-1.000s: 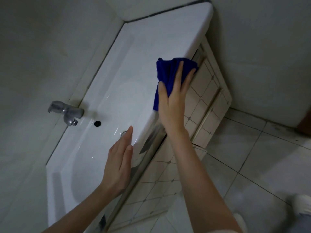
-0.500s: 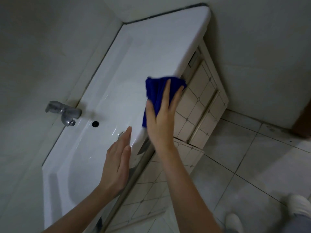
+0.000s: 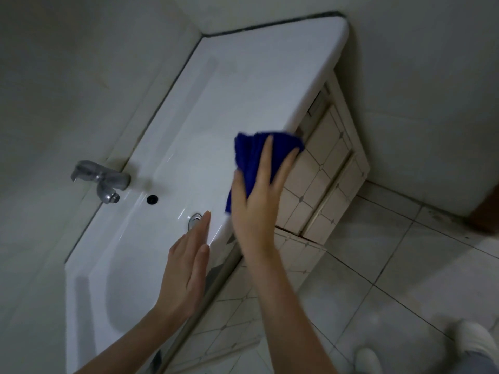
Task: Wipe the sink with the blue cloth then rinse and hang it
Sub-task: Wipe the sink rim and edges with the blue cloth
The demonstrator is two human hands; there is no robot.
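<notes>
Sink (image 3: 243, 76) white, glossy, floor (image 3: 405, 265) tiled

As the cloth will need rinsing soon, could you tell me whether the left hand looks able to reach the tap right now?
Probably yes: the left hand is open and holds nothing, and only the open basin lies between it and the tap; nothing stands in the way.
</notes>
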